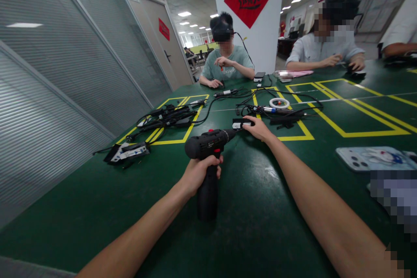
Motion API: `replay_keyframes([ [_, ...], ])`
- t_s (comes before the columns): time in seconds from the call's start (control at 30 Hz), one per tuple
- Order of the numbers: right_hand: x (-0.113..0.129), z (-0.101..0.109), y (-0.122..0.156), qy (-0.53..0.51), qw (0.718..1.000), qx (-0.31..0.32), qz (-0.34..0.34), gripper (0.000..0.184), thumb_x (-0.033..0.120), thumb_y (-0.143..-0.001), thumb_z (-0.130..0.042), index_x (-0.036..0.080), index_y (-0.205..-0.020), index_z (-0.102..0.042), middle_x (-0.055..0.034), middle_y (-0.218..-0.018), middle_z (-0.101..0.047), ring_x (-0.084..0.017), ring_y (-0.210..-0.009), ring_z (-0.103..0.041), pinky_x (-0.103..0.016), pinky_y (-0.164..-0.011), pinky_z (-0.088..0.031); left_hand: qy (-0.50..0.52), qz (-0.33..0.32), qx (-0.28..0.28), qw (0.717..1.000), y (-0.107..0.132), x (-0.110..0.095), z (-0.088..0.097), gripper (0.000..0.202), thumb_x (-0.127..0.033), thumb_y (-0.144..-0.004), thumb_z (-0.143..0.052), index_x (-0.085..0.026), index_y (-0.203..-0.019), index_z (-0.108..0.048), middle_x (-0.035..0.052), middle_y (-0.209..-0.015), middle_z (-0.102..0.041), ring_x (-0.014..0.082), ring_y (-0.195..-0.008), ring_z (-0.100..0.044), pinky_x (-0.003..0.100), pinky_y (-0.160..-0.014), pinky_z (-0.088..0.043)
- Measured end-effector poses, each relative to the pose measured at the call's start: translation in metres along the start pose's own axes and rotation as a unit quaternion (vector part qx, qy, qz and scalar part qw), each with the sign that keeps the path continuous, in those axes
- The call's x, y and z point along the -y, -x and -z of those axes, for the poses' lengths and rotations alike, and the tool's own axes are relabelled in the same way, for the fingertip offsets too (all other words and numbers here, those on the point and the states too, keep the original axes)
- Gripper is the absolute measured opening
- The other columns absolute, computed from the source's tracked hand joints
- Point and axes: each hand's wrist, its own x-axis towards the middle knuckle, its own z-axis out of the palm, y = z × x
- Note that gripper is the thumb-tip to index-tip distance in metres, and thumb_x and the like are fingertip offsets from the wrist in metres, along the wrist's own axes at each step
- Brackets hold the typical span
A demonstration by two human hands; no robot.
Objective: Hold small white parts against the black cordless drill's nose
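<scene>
A black cordless drill (208, 186) with red buttons is gripped by its handle in my left hand (198, 171). Its chuck (228, 135) points forward and right, toward a small black-and-white block (241, 124). My right hand (257, 128) has its fingers closed on the right end of that block, just above the green table (260, 208). The drill's tip comes up close to the block; whether they touch I cannot tell.
Tangled black cables (169, 117) lie at left, beside a small black pouch (127, 152). A white tape ring (279, 103) and a soldering-iron-like tool (276, 110) lie beyond my right hand. A phone (374, 158) rests at right. Two people (226, 58) (325, 47) sit across the table.
</scene>
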Motion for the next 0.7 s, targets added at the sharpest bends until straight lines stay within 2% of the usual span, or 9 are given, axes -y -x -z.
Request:
replay_keyframes([
  [0.7, 0.0022, -0.0001, 0.0011, -0.003, 1.000, -0.005, 0.004, 0.043, 0.029, -0.076, -0.061, 0.022, -0.119, -0.063, -0.0044, -0.109, -0.066, -0.020, -0.095, -0.060, -0.034, -0.092, -0.045, -0.008, -0.005, 0.009, 1.000, -0.0007, 0.0016, 0.0017, 0.015, -0.023, -0.070, -0.059, -0.012, -0.080, -0.060, 0.0019, -0.058, -0.057, 0.0138, -0.050, -0.053, 0.025, -0.051, -0.042],
])
